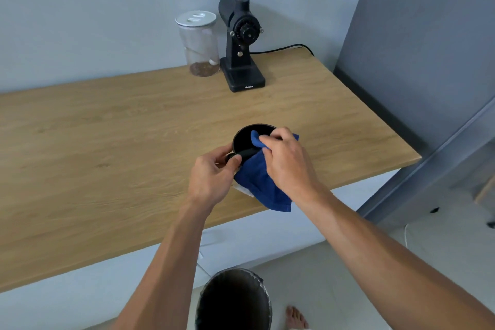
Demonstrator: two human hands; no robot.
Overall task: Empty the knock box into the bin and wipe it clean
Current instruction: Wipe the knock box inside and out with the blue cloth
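The black round knock box stands on the wooden counter near its front edge. My left hand grips its near rim, by the black knock bar. My right hand holds a blue cloth and presses a fold of it into the box's open top; the rest of the cloth hangs down over the front of the box. The bin, dark inside, stands on the floor below the counter edge.
A black coffee grinder and a glass jar with a white lid stand at the back by the wall. A grey cabinet rises to the right. A bare foot is beside the bin.
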